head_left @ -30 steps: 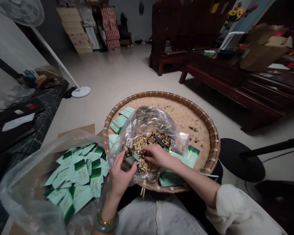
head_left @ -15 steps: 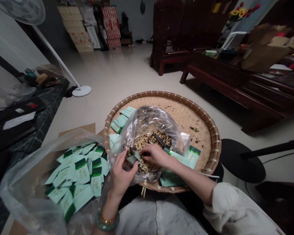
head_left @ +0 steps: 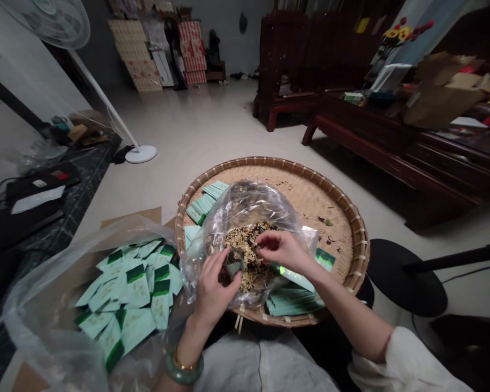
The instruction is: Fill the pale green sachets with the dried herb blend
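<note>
My left hand is inside the mouth of a clear plastic bag, gripping a small pale green sachet with its open end up. My right hand pinches a slim dark utensil just above a heap of tan, grain-like dried tea in the bag. Part of the utensil is hidden by my fingers. To my left, a second clear bag holds several green-banded sachets. Stacks of sachets lie on a round woven bamboo tray under the first bag.
Dried bits are scattered on the tray. A black stool stands right of it, and a dark wooden bench with a cardboard box is beyond. A fan on a white pole and a dark counter are at left.
My right hand has risen from the grains and moved right, and the dark utensil now shows at its fingertips. My left hand and sachet have shifted slightly right. The whole view has also shifted slightly.
</note>
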A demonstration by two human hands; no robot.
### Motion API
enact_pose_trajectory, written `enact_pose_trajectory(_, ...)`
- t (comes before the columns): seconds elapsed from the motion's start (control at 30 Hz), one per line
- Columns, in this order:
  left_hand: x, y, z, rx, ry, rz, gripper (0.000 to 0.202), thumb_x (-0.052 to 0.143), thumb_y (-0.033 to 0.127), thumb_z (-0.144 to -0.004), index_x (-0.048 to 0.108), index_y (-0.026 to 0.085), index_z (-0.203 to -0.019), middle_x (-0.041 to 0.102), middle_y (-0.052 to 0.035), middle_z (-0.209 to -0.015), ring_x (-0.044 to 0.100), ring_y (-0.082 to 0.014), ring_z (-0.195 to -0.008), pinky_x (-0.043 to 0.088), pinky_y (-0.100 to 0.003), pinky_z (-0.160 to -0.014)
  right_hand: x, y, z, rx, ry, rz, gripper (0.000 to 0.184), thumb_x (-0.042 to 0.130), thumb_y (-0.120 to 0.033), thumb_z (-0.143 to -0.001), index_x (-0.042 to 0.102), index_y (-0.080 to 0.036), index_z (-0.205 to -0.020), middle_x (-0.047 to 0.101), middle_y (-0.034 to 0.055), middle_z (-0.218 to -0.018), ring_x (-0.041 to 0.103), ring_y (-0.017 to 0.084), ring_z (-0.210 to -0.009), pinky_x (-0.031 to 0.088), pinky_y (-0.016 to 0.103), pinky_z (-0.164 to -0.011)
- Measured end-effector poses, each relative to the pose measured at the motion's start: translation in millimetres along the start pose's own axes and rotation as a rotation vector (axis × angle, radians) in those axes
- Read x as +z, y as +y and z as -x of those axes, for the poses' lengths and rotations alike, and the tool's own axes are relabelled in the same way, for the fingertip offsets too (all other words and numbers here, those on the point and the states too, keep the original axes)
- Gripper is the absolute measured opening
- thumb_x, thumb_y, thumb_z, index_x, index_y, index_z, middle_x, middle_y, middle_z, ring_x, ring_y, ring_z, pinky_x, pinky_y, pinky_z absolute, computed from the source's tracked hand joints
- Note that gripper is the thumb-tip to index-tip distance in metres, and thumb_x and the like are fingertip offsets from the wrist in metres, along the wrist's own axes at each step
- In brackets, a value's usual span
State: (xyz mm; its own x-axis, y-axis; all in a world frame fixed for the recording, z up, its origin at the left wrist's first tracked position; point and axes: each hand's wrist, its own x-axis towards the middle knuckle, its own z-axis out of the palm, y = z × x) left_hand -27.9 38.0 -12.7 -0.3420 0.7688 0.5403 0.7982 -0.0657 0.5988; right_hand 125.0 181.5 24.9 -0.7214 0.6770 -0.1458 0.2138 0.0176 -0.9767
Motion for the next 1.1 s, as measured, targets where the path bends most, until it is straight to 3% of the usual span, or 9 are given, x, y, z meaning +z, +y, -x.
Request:
enact_pose_trajectory(0.13,4.0,5,-2,-0.002,-0.023,0.011,0.047,0.063,0.016,-0.075,0.056,0.019,-0.122,0.068,-0.0103,-0.111,0.064,-0.0250,-0.101,0.053,-0.043,-0.090,-2,-30,12,-0.097,0.014,-0.093,0.020,0.071,-0.024,-0.067,0.065,-0.016,-0.085,0.064,-0.0021,-0.065,0.059,0.010,-0.055,0.049,0.022,-0.053)
enact_pose_trajectory(0.27,6.0,9,-2,-0.004,-0.022,0.029,0.048,0.063,0.016,-0.075,0.056,0.021,-0.123,0.068,-0.0092,-0.110,0.063,-0.0254,-0.102,0.053,-0.044,-0.089,9,-45,17,-0.205,0.020,-0.032,0.016,0.069,-0.022,-0.071,0.068,-0.017,-0.085,0.068,0.0015,-0.076,0.062,0.011,-0.063,0.051,0.023,-0.057)
enact_pose_trajectory(0.6,5.1,6,1,-0.013,0.005,0.030,0.050,0.063,0.014,-0.073,0.056,0.019,-0.123,0.068,-0.0105,-0.111,0.064,-0.0256,-0.100,0.056,-0.041,-0.083,19,-41,14,-0.351,0.016,0.222,0.015,0.067,-0.018,-0.077,0.072,-0.019,-0.091,0.069,0.0044,-0.090,0.063,0.014,-0.077,0.052,0.025,-0.065)
enact_pose_trajectory(0.8,4.9,7,1,-0.014,-0.005,0.034,0.051,0.062,0.013,-0.073,0.055,0.018,-0.123,0.068,-0.0106,-0.110,0.064,-0.0250,-0.098,0.057,-0.038,-0.079,20,-48,18,-0.367,-0.037,0.387,0.029,0.062,-0.009,-0.081,0.069,-0.021,-0.106,0.068,0.0045,-0.093,0.062,0.014,-0.079,0.051,0.026,-0.067)
enact_pose_trajectory(0.97,2.6,6,3,0.003,0.001,0.035,0.051,0.063,0.014,-0.074,0.053,0.019,-0.124,0.067,-0.0100,-0.112,0.062,-0.0252,-0.103,0.054,-0.042,-0.088,16,-47,26,-0.371,0.018,0.329,0.023,0.061,-0.015,-0.084,0.067,-0.021,-0.105,0.066,0.0047,-0.094,0.061,0.013,-0.076,0.051,0.023,-0.061)
enact_pose_trajectory(1.1,1.4,6,5,0.054,-0.008,0.033,0.051,0.065,0.022,-0.077,0.051,0.019,-0.126,0.064,-0.0113,-0.116,0.060,-0.0261,-0.106,0.052,-0.044,-0.091,18,-39,34,-0.417,-0.066,0.340,0.039,0.071,-0.025,-0.079,0.062,-0.021,-0.117,0.062,0.0074,-0.106,0.061,0.015,-0.084,0.053,0.024,-0.063)
